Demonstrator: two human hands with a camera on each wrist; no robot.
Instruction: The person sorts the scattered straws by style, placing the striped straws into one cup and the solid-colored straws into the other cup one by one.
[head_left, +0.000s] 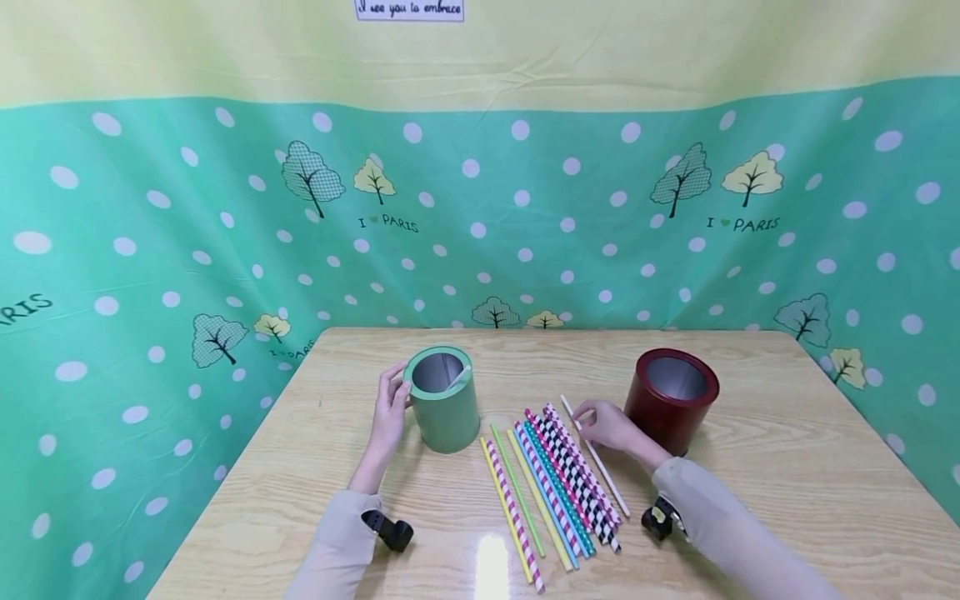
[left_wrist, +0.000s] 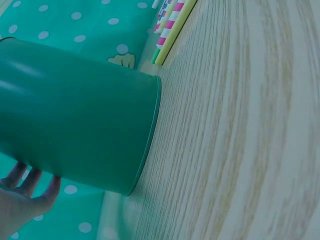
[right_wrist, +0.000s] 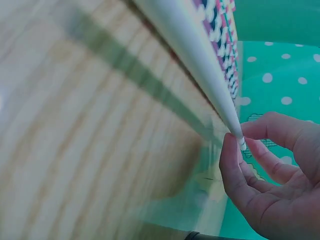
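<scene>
My left hand [head_left: 388, 408] rests at the left side of a green can [head_left: 448, 421], its fingertips touching the wall near the rim. In the left wrist view, spread fingertips [left_wrist: 52, 190] meet the can's side. A pale straw [head_left: 460, 377] leans inside the can's open top. Over the table's right half, my right hand [head_left: 606, 425] pinches a white paper straw [head_left: 603, 471] near its far end between thumb and forefinger. Most of that straw extends toward the near side, beside a row of patterned straws [head_left: 562, 475].
A dark red can [head_left: 671, 400] stands open-topped just right of my right hand. Left of the patterned row lie a green straw [head_left: 517, 492] and a yellow straw [head_left: 506, 512]. A dotted curtain [head_left: 525, 225] hangs behind the wooden table [head_left: 285, 467].
</scene>
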